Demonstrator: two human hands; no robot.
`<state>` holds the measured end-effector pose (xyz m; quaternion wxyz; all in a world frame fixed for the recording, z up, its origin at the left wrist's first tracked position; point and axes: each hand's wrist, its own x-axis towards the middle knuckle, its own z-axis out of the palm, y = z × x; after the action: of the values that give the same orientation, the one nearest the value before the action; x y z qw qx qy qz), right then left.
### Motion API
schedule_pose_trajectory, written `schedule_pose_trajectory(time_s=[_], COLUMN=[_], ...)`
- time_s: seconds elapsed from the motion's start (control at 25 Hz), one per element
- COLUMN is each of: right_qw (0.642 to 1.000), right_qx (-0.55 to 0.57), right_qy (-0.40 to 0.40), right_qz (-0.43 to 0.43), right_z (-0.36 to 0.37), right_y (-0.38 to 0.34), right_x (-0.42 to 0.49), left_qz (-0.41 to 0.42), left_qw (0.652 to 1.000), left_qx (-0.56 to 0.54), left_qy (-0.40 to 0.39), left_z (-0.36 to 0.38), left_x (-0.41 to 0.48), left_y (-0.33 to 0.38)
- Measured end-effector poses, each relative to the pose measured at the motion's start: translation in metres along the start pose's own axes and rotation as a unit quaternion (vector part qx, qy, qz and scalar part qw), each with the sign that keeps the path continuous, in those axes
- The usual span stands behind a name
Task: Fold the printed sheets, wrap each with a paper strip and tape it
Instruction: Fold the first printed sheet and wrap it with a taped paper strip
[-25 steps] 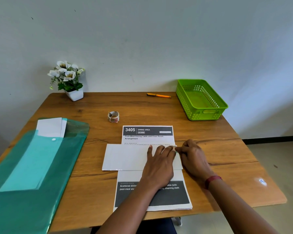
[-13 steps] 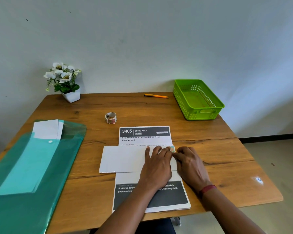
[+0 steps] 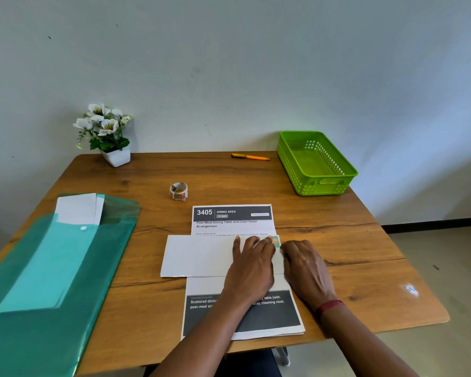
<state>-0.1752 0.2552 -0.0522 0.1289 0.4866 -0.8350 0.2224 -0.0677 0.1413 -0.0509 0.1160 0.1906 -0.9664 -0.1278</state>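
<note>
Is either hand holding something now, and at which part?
Nothing is lifted. The left hand presses flat on the paper strip near its right end; the right hand fingertips touch that end.

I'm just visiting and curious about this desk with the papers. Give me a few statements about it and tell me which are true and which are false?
1. The green basket holds folded sheets. False: nothing shows inside it.
2. The tape roll lies beyond the printed sheet. True.
3. Both hands rest on the white paper strip laid across that sheet. True: the left hand and right hand meet at its right end.
4. The orange pen is in the right hand. False: it lies by the wall.
5. The flower pot stands beside the basket. False: it stands at the far left corner.
</note>
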Motion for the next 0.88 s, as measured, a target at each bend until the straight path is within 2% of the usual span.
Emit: schedule_pose_trajectory(time_s=[0.4, 0.52, 0.64, 0.76, 0.88], right_qw=[0.999, 0.999, 0.996, 0.995, 0.991], right_qx=[-0.026, 0.043, 0.082, 0.103, 0.119], right_qy=[-0.027, -0.008, 0.01, 0.013, -0.037], right_qz=[-0.018, 0.018, 0.046, -0.001, -0.044], right_z=[0.001, -0.009, -0.021, -0.028, -0.028], right_y=[-0.003, -0.002, -0.014, -0.047, -0.082], right_x=[0.003, 0.005, 0.006, 0.01, 0.013], left_qz=[0.001, -0.001, -0.006, -0.025, -0.09], left_qw=[1.0, 0.996, 0.985, 0.976, 0.981], left_qx=[-0.009, -0.089, -0.16, -0.168, -0.124], left_qy=[0.001, 0.016, 0.07, 0.138, 0.116], left_z=[0.003, -0.004, -0.024, -0.052, -0.08], left_x=[0.001, 0.002, -0.001, -0.006, -0.013], left_y=[-0.001, -0.005, -0.014, -0.041, -0.081])
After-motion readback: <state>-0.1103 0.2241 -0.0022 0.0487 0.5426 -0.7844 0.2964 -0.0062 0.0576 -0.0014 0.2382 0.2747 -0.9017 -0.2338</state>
